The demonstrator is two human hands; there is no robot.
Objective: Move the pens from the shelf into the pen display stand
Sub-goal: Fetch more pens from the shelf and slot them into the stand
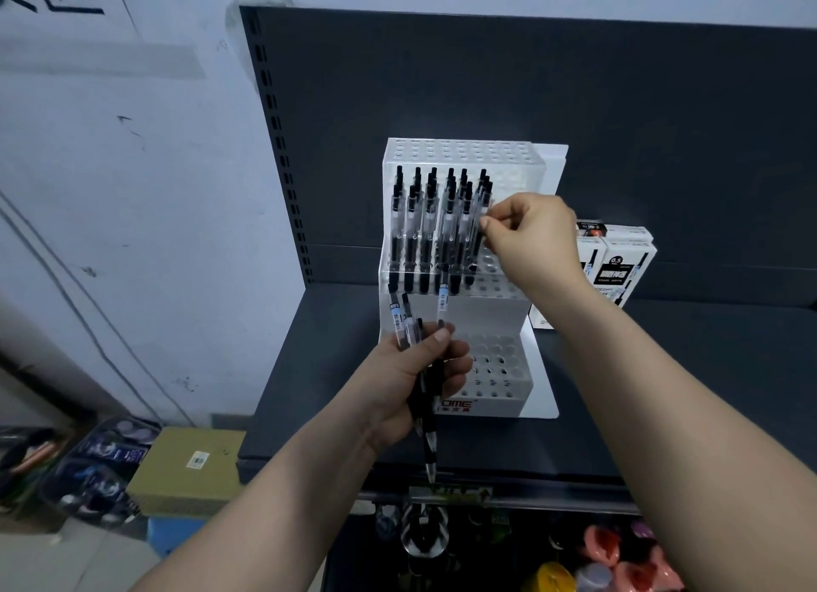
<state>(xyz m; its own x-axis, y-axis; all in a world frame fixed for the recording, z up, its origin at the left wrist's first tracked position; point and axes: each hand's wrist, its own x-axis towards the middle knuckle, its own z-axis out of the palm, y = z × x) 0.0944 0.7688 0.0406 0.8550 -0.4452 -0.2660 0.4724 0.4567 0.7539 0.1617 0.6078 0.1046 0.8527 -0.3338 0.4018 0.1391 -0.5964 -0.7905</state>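
A white tiered pen display stand (pixel 495 321) sits on the dark grey shelf (pixel 327 370). Several clear pens with black caps (pixel 424 233) stand in the holes of its middle tier. My left hand (pixel 420 370) grips a bundle of pens (pixel 426 414) in front of the stand's lowest tier, their tips pointing down. My right hand (pixel 526 233) pinches the top of one pen (pixel 479 233) at the right end of the standing row, with its lower end at the tier's holes. The top tier and the lowest tier hold no pens.
Two white pen boxes (pixel 619 268) stand on the shelf to the right of the stand. A dark back panel (pixel 619 127) rises behind. Below the shelf hang small goods (pixel 619 556). A cardboard box (pixel 190 467) and packaged items (pixel 101 472) lie on the floor at left.
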